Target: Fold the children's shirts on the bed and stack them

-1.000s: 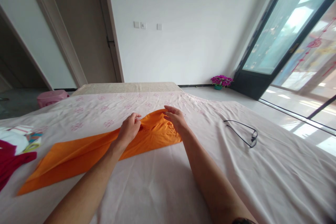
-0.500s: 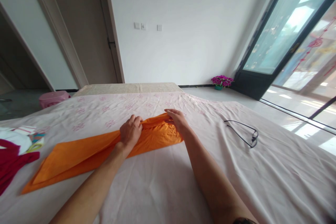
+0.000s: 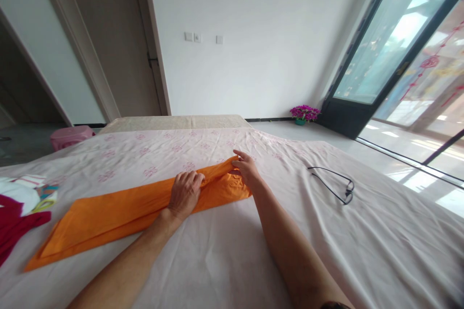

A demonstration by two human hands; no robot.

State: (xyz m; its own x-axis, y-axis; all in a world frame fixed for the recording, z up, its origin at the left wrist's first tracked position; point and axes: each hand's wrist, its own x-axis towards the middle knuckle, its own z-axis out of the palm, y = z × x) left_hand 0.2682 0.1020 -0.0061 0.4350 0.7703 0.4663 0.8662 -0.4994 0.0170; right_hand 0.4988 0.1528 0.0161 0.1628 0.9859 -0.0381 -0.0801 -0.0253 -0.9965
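A pair of orange trousers [image 3: 119, 212], folded lengthwise, lies across the bed sheet [image 3: 224, 260], its layered narrow end toward the left and its gathered end at the right. My left hand [image 3: 186, 194] is closed on the upper edge near the middle, fingers curled into the cloth. At the right end, my right hand [image 3: 246, 168] pinches the raised corner of the same edge, with the index finger stretched out past it. Part of the cloth is hidden under both hands.
Black-framed glasses [image 3: 344, 190] lie unfolded on the sheet at the right. Red clothing [image 3: 18, 224] and white clothing [image 3: 21, 195] are heaped at the left edge. Beyond the bed are a pink stool [image 3: 72, 136], purple flowers [image 3: 305, 112] and a glass door [image 3: 380, 58].
My left hand has slid a little to the right along the upper edge, and the upper layer now lies flatter over the lower one. My right hand stays at the right end.
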